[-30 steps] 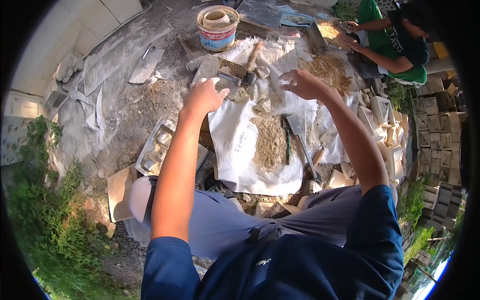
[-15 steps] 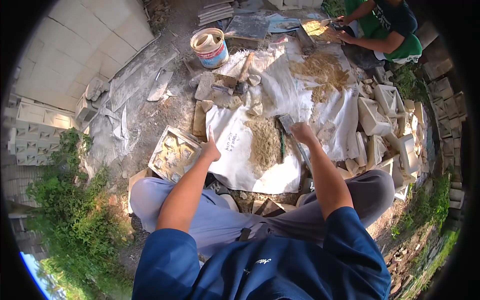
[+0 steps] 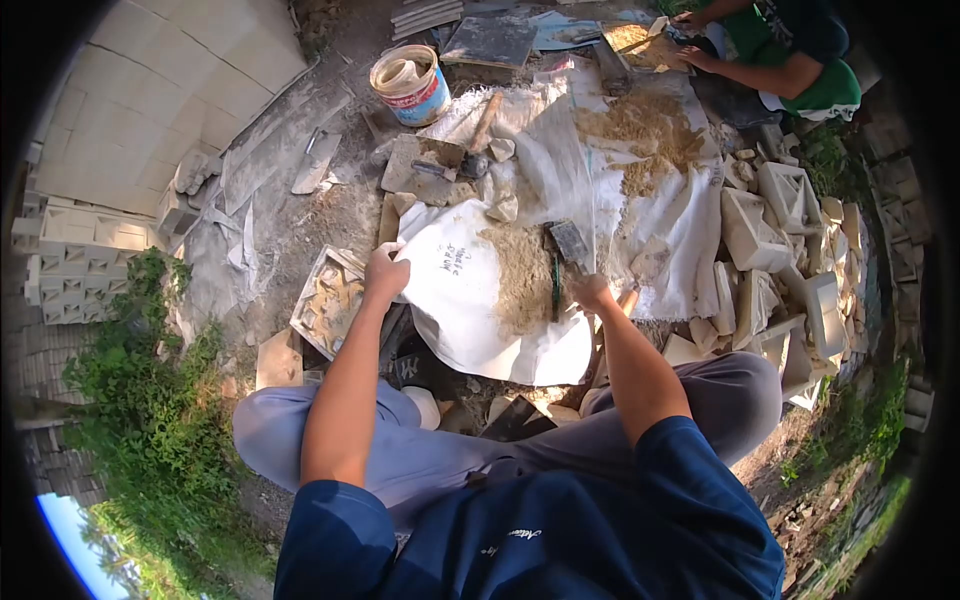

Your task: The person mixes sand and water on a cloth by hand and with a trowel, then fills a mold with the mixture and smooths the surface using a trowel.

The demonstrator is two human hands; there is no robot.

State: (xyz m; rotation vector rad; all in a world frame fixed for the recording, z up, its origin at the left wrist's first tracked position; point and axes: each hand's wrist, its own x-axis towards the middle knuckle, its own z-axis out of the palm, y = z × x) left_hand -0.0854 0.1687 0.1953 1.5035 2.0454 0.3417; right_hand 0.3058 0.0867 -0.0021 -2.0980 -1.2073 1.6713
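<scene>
My left hand point(image 3: 386, 273) is closed on the left edge of a white sack sheet point(image 3: 450, 295), which is lifted there. A heap of sandy powder point(image 3: 522, 280) lies on the sheet, with a thin green object point(image 3: 556, 287) at its right side. My right hand point(image 3: 592, 292) is closed beside the handle of a flat-bladed tool point(image 3: 568, 243), at the sheet's right edge; what its fingers hold is hidden. Beyond the heap are a hammer point(image 3: 476, 160) and a trowel-like metal tool point(image 3: 434, 170) on a dusty block.
A paint bucket point(image 3: 412, 88) stands at the back. A wooden-framed tray point(image 3: 328, 300) is by my left knee. Pale hollow blocks point(image 3: 755, 230) are piled on the right. A co-worker point(image 3: 790, 60) sits at the upper right, hands at a box of yellowish material point(image 3: 640, 48).
My left hand has moved up and left and taken hold of the sheet's edge, lifting it. My right hand has come down slightly beside the flat-bladed tool.
</scene>
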